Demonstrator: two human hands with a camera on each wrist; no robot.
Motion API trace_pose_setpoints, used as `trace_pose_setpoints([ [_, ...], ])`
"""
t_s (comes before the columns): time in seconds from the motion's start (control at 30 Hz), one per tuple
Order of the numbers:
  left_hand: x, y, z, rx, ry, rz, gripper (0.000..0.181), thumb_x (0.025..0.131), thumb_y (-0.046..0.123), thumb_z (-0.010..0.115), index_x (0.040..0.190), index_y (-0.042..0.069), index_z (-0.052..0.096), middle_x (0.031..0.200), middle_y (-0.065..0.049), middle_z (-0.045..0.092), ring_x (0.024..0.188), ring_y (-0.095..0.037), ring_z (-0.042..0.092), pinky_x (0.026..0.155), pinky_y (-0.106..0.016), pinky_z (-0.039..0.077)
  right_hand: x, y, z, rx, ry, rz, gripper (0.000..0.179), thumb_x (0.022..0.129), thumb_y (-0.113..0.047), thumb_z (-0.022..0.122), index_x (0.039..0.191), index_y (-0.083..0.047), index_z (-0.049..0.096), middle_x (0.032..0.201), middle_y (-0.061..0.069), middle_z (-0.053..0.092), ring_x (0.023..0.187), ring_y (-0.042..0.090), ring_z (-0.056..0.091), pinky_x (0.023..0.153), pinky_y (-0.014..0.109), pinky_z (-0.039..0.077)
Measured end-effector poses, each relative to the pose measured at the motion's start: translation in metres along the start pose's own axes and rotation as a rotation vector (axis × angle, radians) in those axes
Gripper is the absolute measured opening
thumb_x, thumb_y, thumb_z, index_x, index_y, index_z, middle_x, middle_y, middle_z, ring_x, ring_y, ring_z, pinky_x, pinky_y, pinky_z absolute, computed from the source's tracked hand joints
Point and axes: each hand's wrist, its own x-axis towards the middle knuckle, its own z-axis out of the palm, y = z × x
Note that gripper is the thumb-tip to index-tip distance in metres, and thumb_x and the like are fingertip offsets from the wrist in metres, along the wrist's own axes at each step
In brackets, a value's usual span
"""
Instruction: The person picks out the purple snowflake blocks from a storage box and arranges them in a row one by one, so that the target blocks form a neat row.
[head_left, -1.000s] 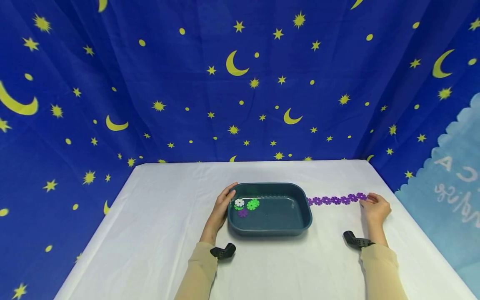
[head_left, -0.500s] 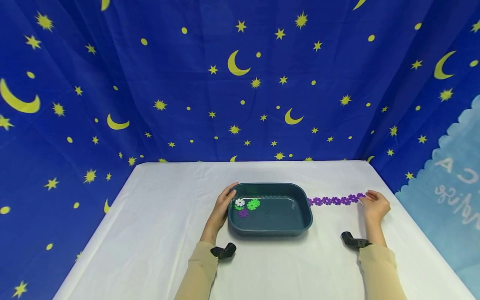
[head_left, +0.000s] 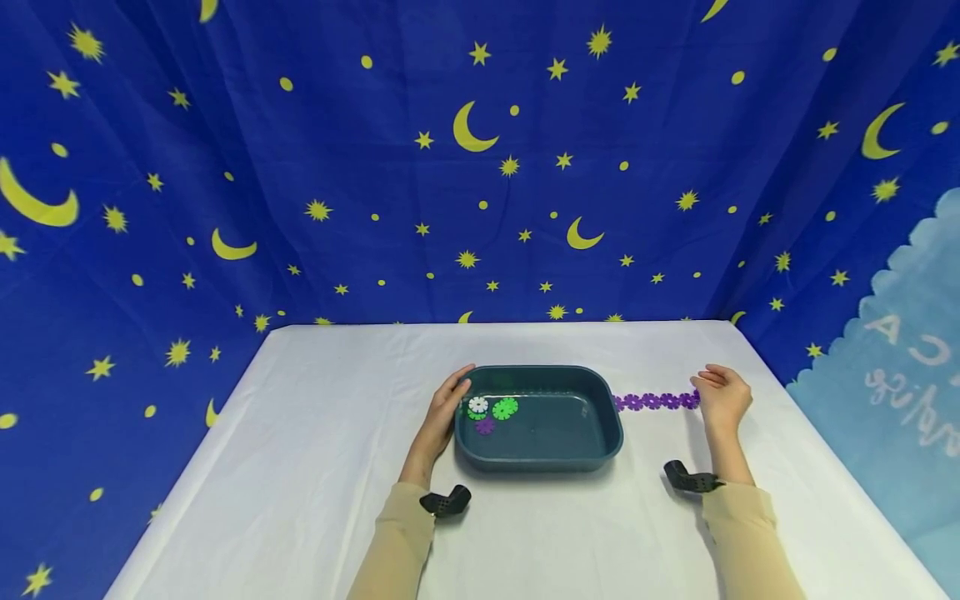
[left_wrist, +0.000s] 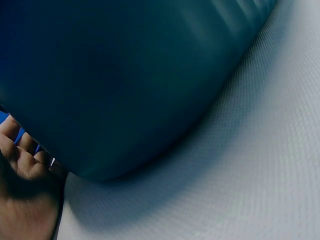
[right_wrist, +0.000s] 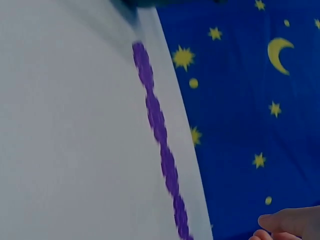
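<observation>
A dark teal plastic tray [head_left: 538, 461] sits on the white table. My left hand [head_left: 438, 423] holds its left end, thumb over the rim; the left wrist view has fingers [left_wrist: 26, 150] bent behind the tray's wall [left_wrist: 130, 85]. Inside the tray lie a few snowflake-shaped plastic discs: a white one [head_left: 477, 405], a green one [head_left: 506, 408] and a purple one [head_left: 484, 427]. Purple snowflake discs [head_left: 652, 402] run in a row right of the tray. My right hand [head_left: 723, 403] is over the row's right end, hiding it, fingers loosely bent; I see nothing gripped.
White cloth [head_left: 300, 467] covers the table. A blue curtain [head_left: 375, 167] with yellow moons and stars stands behind and at the sides. A light blue panel [head_left: 907, 350] with white lettering hangs at the right. Each wrist wears a black camera [head_left: 446, 502].
My right hand has moved left along the purple row and now covers its last discs. The left hand and the tray stay where they were.
</observation>
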Motion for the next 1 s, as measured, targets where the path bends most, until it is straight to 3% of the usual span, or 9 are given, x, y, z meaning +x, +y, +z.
trace_pose_setpoints([
  [0.1,0.000,0.000,0.000,-0.017,0.006,-0.012,0.051,0.100,0.032,0.047,0.145,0.010,0.039,0.152,-0.011,0.035,0.140,-0.028,0.034,0.116,-0.047,0.027,-0.005,-0.005,0.006,0.004,-0.027,-0.033,0.029,0.079,0.003,0.068,0.107,0.010,0.065,0.081,0.014,0.072,0.052,-0.021,0.044,0.054,0.000,0.038],
  [0.3,-0.001,-0.001,0.000,-0.021,0.009,-0.009,0.052,0.098,0.034,0.049,0.144,0.011,0.040,0.152,-0.010,0.036,0.139,-0.027,0.034,0.116,-0.047,0.027,-0.015,-0.017,0.010,0.033,-0.082,-0.058,0.029,0.079,0.002,0.069,0.107,0.009,0.065,0.069,-0.002,0.070,0.053,-0.020,0.047,0.055,0.001,0.039],
  [0.53,0.000,0.000,0.000,-0.021,0.004,-0.002,0.054,0.098,0.035,0.050,0.145,0.009,0.039,0.152,-0.011,0.035,0.140,-0.028,0.033,0.117,-0.048,0.025,-0.026,-0.033,0.015,0.057,-0.121,-0.092,0.029,0.081,0.003,0.066,0.108,0.010,0.065,0.091,0.024,0.071,0.056,-0.019,0.049,0.056,0.001,0.041],
  [1.0,0.000,0.000,0.001,-0.031,0.013,-0.010,0.056,0.098,0.034,0.050,0.145,0.007,0.037,0.150,-0.011,0.038,0.138,-0.026,0.037,0.115,-0.043,0.030,-0.047,-0.058,0.027,0.075,-0.202,-0.156,0.026,0.082,0.001,0.066,0.108,0.009,0.065,0.098,0.030,0.068,0.061,-0.016,0.050,0.059,0.002,0.042],
])
